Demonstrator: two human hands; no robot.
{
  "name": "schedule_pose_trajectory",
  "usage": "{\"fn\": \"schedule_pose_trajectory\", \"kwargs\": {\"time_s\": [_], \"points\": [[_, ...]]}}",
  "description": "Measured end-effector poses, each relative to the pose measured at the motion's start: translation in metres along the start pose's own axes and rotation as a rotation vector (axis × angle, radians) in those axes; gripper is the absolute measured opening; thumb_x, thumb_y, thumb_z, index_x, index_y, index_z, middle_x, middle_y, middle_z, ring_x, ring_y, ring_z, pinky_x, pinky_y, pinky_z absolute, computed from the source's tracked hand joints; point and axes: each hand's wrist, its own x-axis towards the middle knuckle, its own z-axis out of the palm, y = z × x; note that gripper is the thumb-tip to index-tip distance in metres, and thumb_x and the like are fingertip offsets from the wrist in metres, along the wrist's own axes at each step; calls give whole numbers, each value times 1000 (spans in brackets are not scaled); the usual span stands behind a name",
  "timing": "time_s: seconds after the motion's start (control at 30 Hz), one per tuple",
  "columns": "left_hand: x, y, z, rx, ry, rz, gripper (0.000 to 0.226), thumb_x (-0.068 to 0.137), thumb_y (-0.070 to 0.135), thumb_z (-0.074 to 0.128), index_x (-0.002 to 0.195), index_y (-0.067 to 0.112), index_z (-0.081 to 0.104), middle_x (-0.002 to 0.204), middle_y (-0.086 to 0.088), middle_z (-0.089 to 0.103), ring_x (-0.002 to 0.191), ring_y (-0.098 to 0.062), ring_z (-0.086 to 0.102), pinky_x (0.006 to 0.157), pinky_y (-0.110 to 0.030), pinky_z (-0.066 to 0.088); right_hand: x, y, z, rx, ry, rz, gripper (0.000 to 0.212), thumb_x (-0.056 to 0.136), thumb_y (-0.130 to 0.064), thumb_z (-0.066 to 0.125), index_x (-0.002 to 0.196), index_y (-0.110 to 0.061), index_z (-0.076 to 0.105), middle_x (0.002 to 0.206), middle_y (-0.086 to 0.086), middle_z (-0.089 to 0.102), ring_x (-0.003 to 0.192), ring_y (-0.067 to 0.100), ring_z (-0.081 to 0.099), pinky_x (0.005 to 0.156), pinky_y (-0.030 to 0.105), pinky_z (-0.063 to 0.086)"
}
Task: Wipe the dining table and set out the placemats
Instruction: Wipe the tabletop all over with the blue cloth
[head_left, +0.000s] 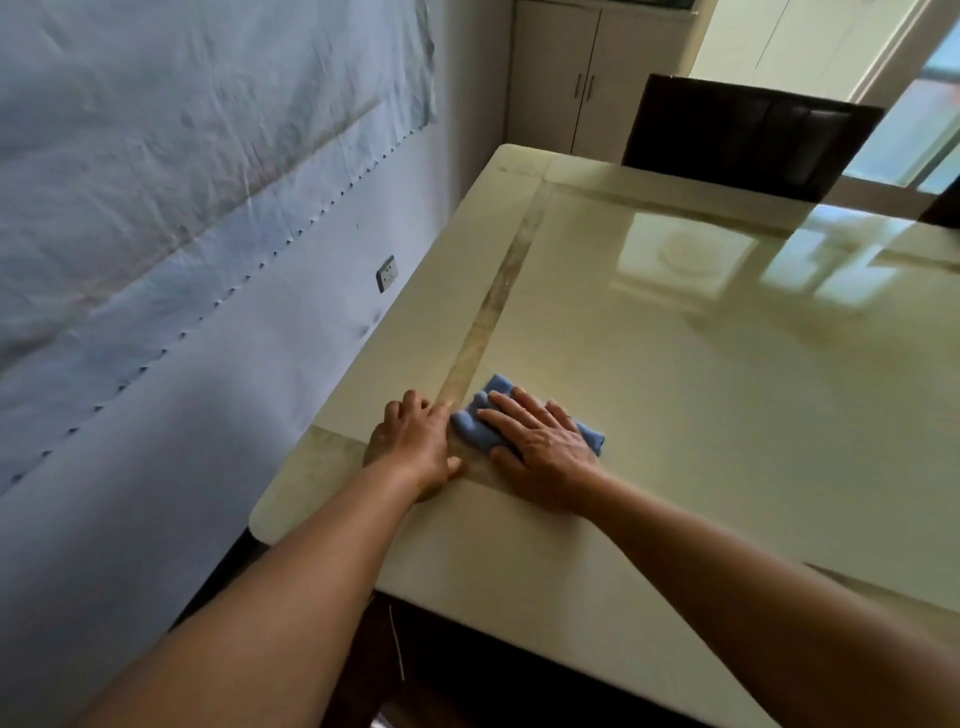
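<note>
Both hands down on glossy cream stone dining table: right hand flat, fingers straight, pressing crumpled blue microfibre cloth near the left edge; left hand beside it, fingers bent, empty.

From where I stand, nothing here can be read: no words, labels, brands or numbers show on any surface in view.
</note>
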Motion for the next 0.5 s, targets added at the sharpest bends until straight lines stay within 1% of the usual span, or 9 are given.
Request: {"fn": "schedule_pose_trajectory", "kwargs": {"time_s": [0.07,0.13,0.2,0.3,0.4,0.5], "points": [[-3,6,4,-3,16,36,69,84,42,58,142,25,24,146,-8,22,132,-29,26,106,-39,30,-15,2,4,-5,-36,-4,52,97,-48,25,147,-43,12,156,-19,0,143,5,-12,115,32,-11],[-4,17,9,-33,-18,75,74,88,41,55,147,22,15,155,-5,11,140,-28,17,113,-39,21,-32,8,5,-31,-56,-25,53,97,-50,21,147,-44,3,151,-23,-11,141,5,-19,114,32,-14],[-4,30,14,-52,-69,115,76,90,39,51,149,20,6,158,-3,1,145,-24,6,117,-37,13,-47,13,4,-65,-74,-45,55,96,-53,18,146,-45,-4,148,-24,-17,139,5,-24,113,32,-17],[-2,50,20,-93,-91,152,78,91,32,49,149,17,-2,159,-3,-4,146,-20,-2,119,-35,6,-54,21,-1,-90,-103,-28,55,95,-55,15,145,-46,-8,149,-22,-18,139,7,-25,112,33,-18],[2,70,23,-97,-88,170,78,93,35,47,148,16,-5,159,-3,-5,146,-18,-4,120,-35,5,-46,36,-11,-111,-87,34,55,97,-53,15,146,-43,-7,153,-18,-16,138,8,-24,114,36,-17],[9,95,24,-46,-103,190,75,94,38,44,149,20,-4,159,0,-7,146,-18,-7,119,-37,6,-35,63,-23,-84,-64,117,56,97,-54,15,147,-40,-5,156,-16,-13,140,8,-22,113,36,-16]]}}
